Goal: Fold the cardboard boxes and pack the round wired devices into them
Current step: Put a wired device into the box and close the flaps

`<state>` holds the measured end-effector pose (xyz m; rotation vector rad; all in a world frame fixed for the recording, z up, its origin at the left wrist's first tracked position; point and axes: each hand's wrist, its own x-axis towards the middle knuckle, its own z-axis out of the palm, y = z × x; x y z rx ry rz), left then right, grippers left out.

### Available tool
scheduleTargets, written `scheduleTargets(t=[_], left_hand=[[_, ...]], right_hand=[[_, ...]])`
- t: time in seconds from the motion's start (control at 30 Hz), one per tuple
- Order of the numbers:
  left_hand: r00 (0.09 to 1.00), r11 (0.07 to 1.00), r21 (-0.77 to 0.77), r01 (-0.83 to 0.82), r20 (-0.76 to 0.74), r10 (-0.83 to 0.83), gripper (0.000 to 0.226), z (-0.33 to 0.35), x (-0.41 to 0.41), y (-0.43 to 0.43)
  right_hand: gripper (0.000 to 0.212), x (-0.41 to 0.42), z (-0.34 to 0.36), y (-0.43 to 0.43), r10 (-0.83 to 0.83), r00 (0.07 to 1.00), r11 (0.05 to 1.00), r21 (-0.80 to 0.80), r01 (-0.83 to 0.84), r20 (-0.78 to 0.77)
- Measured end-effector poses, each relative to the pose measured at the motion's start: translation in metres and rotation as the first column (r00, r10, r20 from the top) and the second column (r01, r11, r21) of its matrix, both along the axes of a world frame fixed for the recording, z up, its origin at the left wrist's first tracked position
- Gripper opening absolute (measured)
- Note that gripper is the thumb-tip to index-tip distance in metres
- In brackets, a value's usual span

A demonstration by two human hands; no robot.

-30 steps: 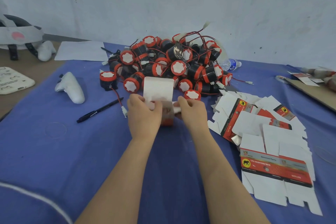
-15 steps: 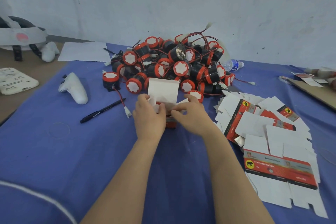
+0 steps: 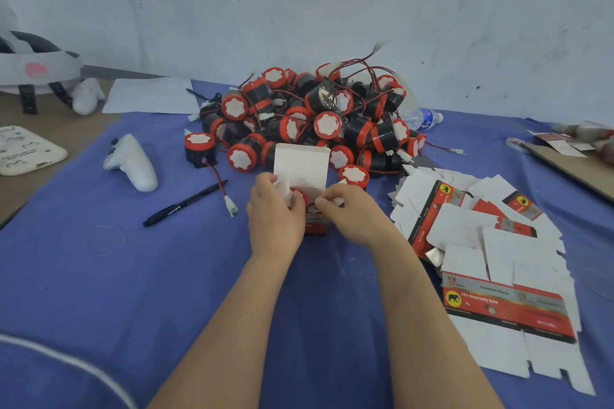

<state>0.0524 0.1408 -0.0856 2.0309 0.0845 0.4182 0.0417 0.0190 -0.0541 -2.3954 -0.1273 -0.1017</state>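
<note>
Head view takes in the blue surface [image 3: 99,276], where the small box [image 3: 300,164] stands just before the heap of round wired devices [image 3: 315,116]. The left hand [image 3: 274,219] grips its left side and the right hand [image 3: 355,216] pinches a flap at its mouth. I'd tuck the wire down first, then fold squarely. It is white inside and red outside, its lid is upright, and a red-rimmed device [image 3: 298,194] sits within.

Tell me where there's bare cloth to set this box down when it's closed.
Bare blue cloth lies left of your left hand, this side of the black pen and white controller. Crowded: the device pile behind the box, flat box blanks on your right.
</note>
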Motion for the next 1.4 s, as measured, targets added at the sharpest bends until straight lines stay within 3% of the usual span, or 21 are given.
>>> scheduleTargets(t=[0.3,0.5,0.7,0.83,0.9,0.97,1.03,1.23,1.4], left_hand=[[0.998,0.999,-0.015,0.051,-0.026,-0.051,0.045,-0.001,0.001,-0.002],[0.994,0.996,-0.044,0.082,-0.073,-0.086,0.070,0.001,0.000,-0.003],[0.993,0.994,-0.066,0.089,-0.076,-0.094,0.070,0.002,0.000,-0.003],[0.989,0.991,-0.083,0.107,-0.091,-0.114,0.068,0.003,-0.001,-0.004],[0.988,0.989,-0.097,0.115,-0.091,-0.124,0.067,0.004,-0.001,-0.005],[0.988,0.988,-0.096,0.123,-0.085,-0.131,0.066,0.004,-0.001,-0.006],[0.985,0.984,-0.103,0.142,-0.089,-0.151,0.065,0.004,-0.001,-0.007],[0.973,0.958,-0.225,0.181,-0.103,-0.208,0.056,0.004,0.000,-0.007],[0.994,0.993,-0.087,0.081,-0.061,-0.087,0.056,0.002,-0.001,-0.008]], right_hand=[[0.010,0.004,-0.006,0.007,-0.197,0.975,0.978,-0.046,0.202,0.099],[0.012,0.004,-0.006,0.007,-0.235,0.970,0.972,0.020,0.235,0.056],[0.003,0.008,-0.012,0.014,-0.350,0.936,0.936,0.062,0.348,0.043],[0.020,0.013,-0.012,0.014,-0.401,0.915,0.913,0.095,0.396,0.036],[0.040,0.014,-0.010,0.013,-0.435,0.897,0.899,0.083,0.429,0.072],[0.072,0.016,-0.008,0.013,-0.461,0.884,0.887,0.042,0.459,0.077],[0.086,0.020,-0.007,0.013,-0.467,0.882,0.883,-0.018,0.469,0.066],[0.048,0.030,-0.002,0.014,-0.478,0.873,0.871,-0.080,0.485,0.093],[0.032,0.022,-0.007,0.004,-0.275,0.960,0.955,0.125,0.267,0.047]])
